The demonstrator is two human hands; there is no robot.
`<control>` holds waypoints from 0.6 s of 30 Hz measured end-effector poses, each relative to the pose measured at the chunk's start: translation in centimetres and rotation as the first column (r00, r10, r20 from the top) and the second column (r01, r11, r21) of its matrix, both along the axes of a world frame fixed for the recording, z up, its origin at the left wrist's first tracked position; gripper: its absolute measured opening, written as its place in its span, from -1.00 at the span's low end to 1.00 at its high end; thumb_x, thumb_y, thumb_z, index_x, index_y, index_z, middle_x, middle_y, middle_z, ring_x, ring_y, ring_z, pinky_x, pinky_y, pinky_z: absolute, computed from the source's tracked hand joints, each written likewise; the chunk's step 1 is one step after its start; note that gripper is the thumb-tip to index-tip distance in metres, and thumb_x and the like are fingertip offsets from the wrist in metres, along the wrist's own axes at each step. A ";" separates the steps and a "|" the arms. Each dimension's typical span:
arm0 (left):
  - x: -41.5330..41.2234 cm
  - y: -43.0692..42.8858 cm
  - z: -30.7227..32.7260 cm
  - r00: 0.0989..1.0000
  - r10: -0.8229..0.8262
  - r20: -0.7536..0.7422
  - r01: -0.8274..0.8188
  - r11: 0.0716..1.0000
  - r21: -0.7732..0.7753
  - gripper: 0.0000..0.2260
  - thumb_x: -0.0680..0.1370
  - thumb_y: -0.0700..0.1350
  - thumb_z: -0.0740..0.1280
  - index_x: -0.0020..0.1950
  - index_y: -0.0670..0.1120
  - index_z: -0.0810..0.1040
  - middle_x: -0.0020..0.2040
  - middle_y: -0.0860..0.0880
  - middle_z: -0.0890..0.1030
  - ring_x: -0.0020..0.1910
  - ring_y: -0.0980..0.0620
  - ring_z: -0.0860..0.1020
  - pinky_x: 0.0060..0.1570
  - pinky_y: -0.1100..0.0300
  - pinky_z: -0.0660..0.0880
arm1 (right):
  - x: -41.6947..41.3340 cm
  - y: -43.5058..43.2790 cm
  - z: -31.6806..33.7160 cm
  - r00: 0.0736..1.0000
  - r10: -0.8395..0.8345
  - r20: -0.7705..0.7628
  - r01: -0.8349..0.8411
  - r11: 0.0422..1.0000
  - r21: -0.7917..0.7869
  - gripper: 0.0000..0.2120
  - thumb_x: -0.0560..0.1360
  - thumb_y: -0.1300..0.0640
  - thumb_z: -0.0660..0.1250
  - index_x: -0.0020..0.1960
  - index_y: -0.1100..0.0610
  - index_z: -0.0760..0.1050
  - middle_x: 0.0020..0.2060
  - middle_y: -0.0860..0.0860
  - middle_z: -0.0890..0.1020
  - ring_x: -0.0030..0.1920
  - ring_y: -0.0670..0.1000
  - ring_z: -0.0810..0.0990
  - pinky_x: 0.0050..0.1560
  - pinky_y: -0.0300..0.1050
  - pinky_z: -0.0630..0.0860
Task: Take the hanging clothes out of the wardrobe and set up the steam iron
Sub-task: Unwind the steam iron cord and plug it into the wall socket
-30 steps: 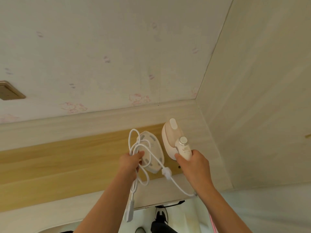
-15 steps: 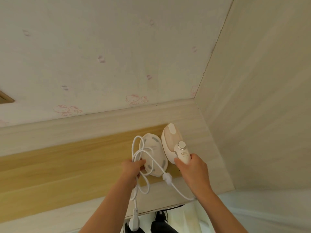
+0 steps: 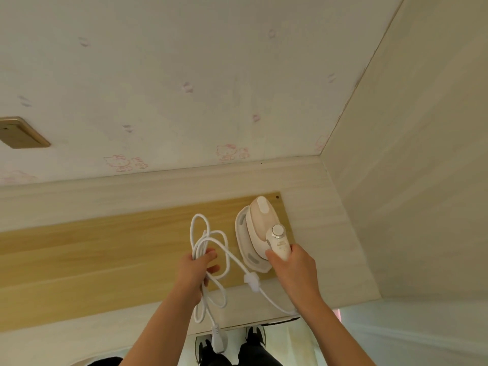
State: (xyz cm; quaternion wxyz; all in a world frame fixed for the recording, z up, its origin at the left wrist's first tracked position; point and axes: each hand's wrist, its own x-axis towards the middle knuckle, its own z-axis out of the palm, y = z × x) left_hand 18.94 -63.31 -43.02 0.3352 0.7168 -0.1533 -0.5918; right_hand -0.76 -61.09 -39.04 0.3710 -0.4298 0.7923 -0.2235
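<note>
A small cream steam iron [image 3: 260, 223] sits on its white base tray [image 3: 243, 235] on the wooden desk top [image 3: 105, 249], near the right corner. My right hand [image 3: 290, 270] grips the iron's handle just below the round dial. My left hand [image 3: 196, 273] holds the coiled white power cord [image 3: 208, 241] to the left of the iron. The cord's plug [image 3: 219, 342] dangles below the desk's front edge. No hanging clothes or wardrobe are in view.
A wall with pale pink cartoon wallpaper [image 3: 184, 88] rises behind the desk. A light wood panel [image 3: 409, 180] closes off the right side. A gold wall socket plate [image 3: 21, 133] is at the far left. My shoes [image 3: 253, 336] show on the floor below.
The iron now sits on top of the base tray instead of beside it. My left hand has moved away from the tray to the left with the cord.
</note>
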 end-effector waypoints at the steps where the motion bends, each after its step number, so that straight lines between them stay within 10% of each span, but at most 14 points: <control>1: 0.4 0.2 0.1 1.000 0.002 -0.003 -0.002 1.000 -0.004 -0.93 0.52 -0.22 0.39 -0.03 -0.20 0.58 -0.12 -0.14 0.64 -0.22 -0.06 0.62 -0.59 0.26 0.30 | 0.4 0.0 -0.1 1.000 0.006 -0.007 -0.006 1.000 0.000 -0.72 0.42 -0.09 0.40 -0.11 0.13 0.48 -0.28 -0.05 0.56 -0.29 -0.10 0.52 -0.42 -0.22 0.33; 18: 3.6 1.1 -0.1 1.000 0.021 0.016 -0.021 1.000 0.001 -0.91 0.53 -0.18 0.38 -0.06 -0.20 0.54 -0.31 -0.11 0.47 -0.41 0.00 0.45 -0.51 0.21 0.36 | 2.9 0.6 -1.9 0.997 0.013 -0.072 -0.011 1.000 0.026 -0.68 0.45 -0.07 0.38 -0.03 0.18 0.47 -0.24 -0.01 0.55 -0.32 -0.13 0.47 -0.46 -0.24 0.29</control>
